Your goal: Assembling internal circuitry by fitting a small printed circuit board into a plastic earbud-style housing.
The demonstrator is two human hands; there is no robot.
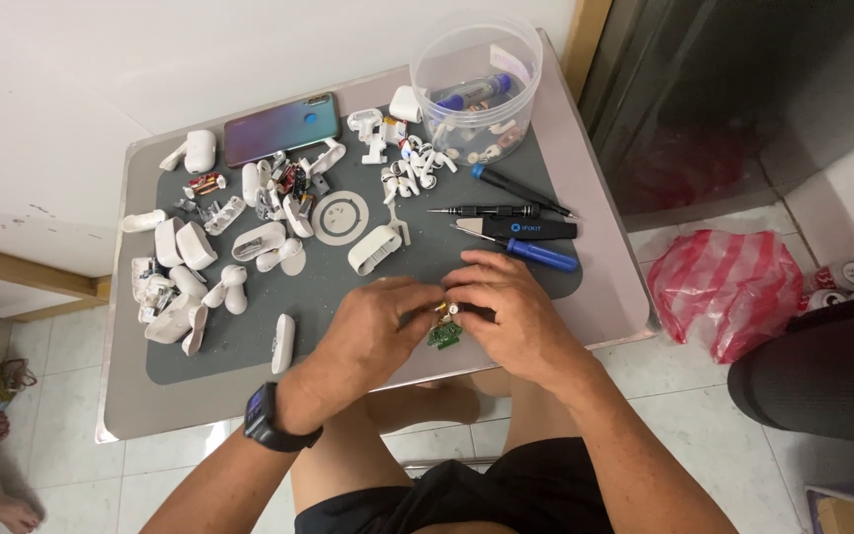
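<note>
Tub: a clear round plastic tub at the desk's far edge holds small white pieces and a blue-capped item (contents blurred by the wall).
Left hand: the left hand, a dark watch on its wrist, has its grip pinched shut on a small green circuit board.
Right hand: the right hand closes on the same board from the other side.
Board: held just above the desk's near edge, over the grey mat; fingers hide most of it.
Desk: the desk carries many glossy white earbud shells, 1 iridescent phone and blue-handled screwdrivers.
Floor: a red-and-white plastic bag, crumpled.
</note>
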